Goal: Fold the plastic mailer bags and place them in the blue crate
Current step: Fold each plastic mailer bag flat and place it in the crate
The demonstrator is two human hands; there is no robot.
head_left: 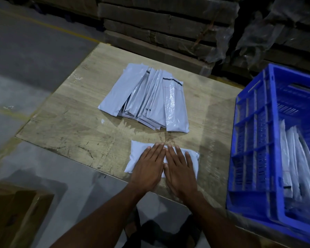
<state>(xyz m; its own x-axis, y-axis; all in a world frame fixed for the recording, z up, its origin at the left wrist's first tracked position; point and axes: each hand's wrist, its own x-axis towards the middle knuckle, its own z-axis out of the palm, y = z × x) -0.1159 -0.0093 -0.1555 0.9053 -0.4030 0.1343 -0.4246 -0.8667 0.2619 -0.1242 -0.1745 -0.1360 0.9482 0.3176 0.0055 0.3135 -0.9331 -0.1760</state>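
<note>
A folded white mailer bag [135, 154] lies flat near the front edge of the wooden table [70, 113]. My left hand [149, 167] and my right hand [180, 169] press down on it side by side, fingers straight, thumbs nearly touching. A fanned pile of long white mailer bags [145, 97] lies further back at the table's middle. The blue crate [254, 140] stands at the right, with several folded white bags [297, 161] leaning inside it.
Stacked flat cardboard bundles [159, 24] and plastic wrap rise behind the table. A brown carton [16, 212] sits at the lower left on the grey floor. Feet in sandals show below the table's front edge.
</note>
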